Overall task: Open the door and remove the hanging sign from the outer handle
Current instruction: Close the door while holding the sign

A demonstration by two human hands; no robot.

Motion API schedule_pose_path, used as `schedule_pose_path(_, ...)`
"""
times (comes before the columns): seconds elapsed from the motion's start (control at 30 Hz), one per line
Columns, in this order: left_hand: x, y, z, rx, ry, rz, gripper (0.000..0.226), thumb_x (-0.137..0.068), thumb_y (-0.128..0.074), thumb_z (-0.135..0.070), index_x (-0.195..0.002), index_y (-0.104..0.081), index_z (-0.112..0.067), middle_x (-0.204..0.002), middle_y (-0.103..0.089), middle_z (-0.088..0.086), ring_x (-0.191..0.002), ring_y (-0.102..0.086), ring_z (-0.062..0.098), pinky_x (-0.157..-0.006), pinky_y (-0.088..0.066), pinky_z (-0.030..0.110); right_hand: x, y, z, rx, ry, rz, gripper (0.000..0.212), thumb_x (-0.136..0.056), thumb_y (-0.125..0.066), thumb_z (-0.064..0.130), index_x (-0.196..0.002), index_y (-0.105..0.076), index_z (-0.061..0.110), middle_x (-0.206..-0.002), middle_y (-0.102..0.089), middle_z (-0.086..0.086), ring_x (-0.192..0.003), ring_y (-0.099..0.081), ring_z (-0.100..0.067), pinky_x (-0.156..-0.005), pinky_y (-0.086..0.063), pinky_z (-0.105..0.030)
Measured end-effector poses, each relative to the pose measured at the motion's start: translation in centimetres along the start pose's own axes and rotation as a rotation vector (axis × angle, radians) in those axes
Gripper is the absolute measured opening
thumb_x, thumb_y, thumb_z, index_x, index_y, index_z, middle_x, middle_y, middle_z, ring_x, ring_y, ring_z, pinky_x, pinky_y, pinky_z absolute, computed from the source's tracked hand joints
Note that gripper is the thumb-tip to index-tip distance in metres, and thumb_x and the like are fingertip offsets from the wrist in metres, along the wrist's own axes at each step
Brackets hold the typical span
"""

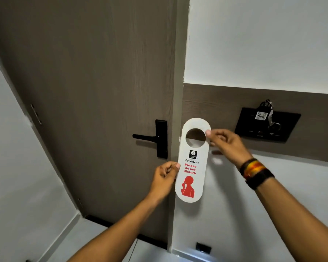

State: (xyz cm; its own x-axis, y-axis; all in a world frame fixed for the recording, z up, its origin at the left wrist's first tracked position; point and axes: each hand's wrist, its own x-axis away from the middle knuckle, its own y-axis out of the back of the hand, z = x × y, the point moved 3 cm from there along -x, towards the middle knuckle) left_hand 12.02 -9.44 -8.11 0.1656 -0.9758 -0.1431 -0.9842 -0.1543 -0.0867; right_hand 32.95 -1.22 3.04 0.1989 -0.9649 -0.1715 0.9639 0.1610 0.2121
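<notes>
A white door hanger sign [192,146] with red "Please do not disturb" lettering and a round hole at its top is held upright in front of the door frame. My left hand [164,179] pinches its left edge near the middle. My right hand [225,143] pinches its right edge beside the hole. The grey-brown door [95,91] stands shut, seen from inside the room. Its black lever handle [150,138] sits just left of the sign, with nothing hanging on it.
A black key-card holder [267,125] on the wall panel to the right carries a key tag marked 406. White walls flank the door on both sides. A small black socket [203,247] sits low on the right wall.
</notes>
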Motion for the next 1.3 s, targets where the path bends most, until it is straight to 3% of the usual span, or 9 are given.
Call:
schedule_pose_path(0.07,0.4,-1.2,1.0,0.038,0.027,0.02,0.017,-0.105,-0.061,-0.02,-0.107,-0.076,-0.012,-0.099,-0.086,-0.007,-0.092,-0.082,0.015,-0.073,-0.063,0.02,3.0,1.1,-3.7,-0.018,-0.098,0.056,0.042,-0.084,-0.075,0.039,-0.114,-0.07,0.01,-0.101,-0.079,-0.011,-0.088,-0.074,-0.021,-0.07,-0.062,-0.032)
schedule_pose_path(0.13,0.8,-2.8,1.9,0.048,0.049,0.043,0.019,-0.107,-0.059,-0.02,-0.107,-0.076,-0.011,-0.097,-0.086,-0.006,-0.088,-0.082,0.015,-0.07,-0.063,0.02,5.3,2.0,-6.8,-0.017,-0.171,0.093,0.026,-0.088,-0.076,0.024,-0.106,-0.074,0.005,-0.096,-0.08,-0.014,-0.084,-0.074,-0.025,-0.065,-0.063,-0.03)
schedule_pose_path(0.3,1.8,-8.2,4.1,-0.007,0.106,0.158,0.023,-0.107,-0.059,-0.021,-0.111,-0.077,-0.008,-0.094,-0.085,-0.005,-0.085,-0.081,0.015,-0.068,-0.062,0.022,9.0,6.9,-10.3,0.003,-0.247,-0.033,0.008,-0.091,-0.073,0.012,-0.097,-0.076,0.008,-0.093,-0.08,-0.017,-0.075,-0.074,-0.021,-0.055,-0.06,-0.026)
schedule_pose_path(0.43,2.8,-12.9,5.3,-0.055,0.202,0.32,0.023,-0.106,-0.061,-0.021,-0.111,-0.078,-0.007,-0.101,-0.085,0.003,-0.088,-0.08,0.021,-0.074,-0.066,0.031,11.3,12.1,-12.2,0.046,-0.304,-0.056,0.013,-0.091,-0.074,0.013,-0.101,-0.076,0.006,-0.091,-0.08,-0.013,-0.074,-0.074,-0.02,-0.059,-0.062,-0.03)
schedule_pose_path(0.6,3.9,-21.3,5.4,-0.146,0.234,0.474,0.02,-0.104,-0.065,-0.019,-0.111,-0.079,-0.007,-0.101,-0.085,0.002,-0.088,-0.079,0.023,-0.078,-0.066,0.031,15.7,20.7,-14.8,0.048,-0.363,-0.119,0.018,-0.09,-0.075,0.017,-0.104,-0.076,0.006,-0.09,-0.081,-0.01,-0.075,-0.076,-0.018,-0.059,-0.061,-0.028)
schedule_pose_path(0.9,10.4,-48.1,9.7,-0.293,0.291,0.695,0.023,-0.104,-0.065,-0.018,-0.116,-0.077,-0.003,-0.113,-0.081,0.014,-0.099,-0.078,0.036,-0.082,-0.064,0.036,29.4,43.6,-21.7,0.016,-0.514,-0.424,0.016,-0.092,-0.072,0.012,-0.102,-0.075,0.0,-0.094,-0.078,-0.019,-0.079,-0.073,-0.027,-0.06,-0.061,-0.029)
schedule_pose_path(1.0,13.6,-57.0,12.5,-0.318,0.324,0.727,0.021,-0.104,-0.065,-0.017,-0.117,-0.078,-0.007,-0.114,-0.082,0.012,-0.092,-0.078,0.028,-0.079,-0.064,0.032,34.6,50.4,-25.1,-0.022,-0.605,-0.542,0.011,-0.09,-0.074,0.013,-0.098,-0.077,0.006,-0.086,-0.078,-0.014,-0.07,-0.074,-0.019,-0.056,-0.06,-0.026)
schedule_pose_path(1.13,17.6,-66.7,15.8,-0.324,0.38,0.735,0.024,-0.106,-0.06,-0.021,-0.122,-0.079,-0.017,-0.121,-0.081,0.006,-0.097,-0.079,0.024,-0.083,-0.066,0.033,39.7,57.6,-29.3,-0.007,-0.718,-0.658,0.018,-0.091,-0.075,0.018,-0.105,-0.075,0.006,-0.093,-0.078,-0.014,-0.084,-0.075,-0.029,-0.066,-0.06,-0.034)
schedule_pose_path(1.3,21.0,-75.7,18.5,-0.35,0.571,0.881,0.031,-0.107,-0.059,-0.032,-0.135,-0.069,-0.023,-0.131,-0.077,0.005,-0.112,-0.077,0.027,-0.086,-0.062,0.032,42.6,63.8,-33.6,-0.077,-0.806,-0.77,0.012,-0.09,-0.075,0.015,-0.098,-0.074,0.006,-0.086,-0.079,-0.01,-0.076,-0.075,-0.027,-0.064,-0.059,-0.035)
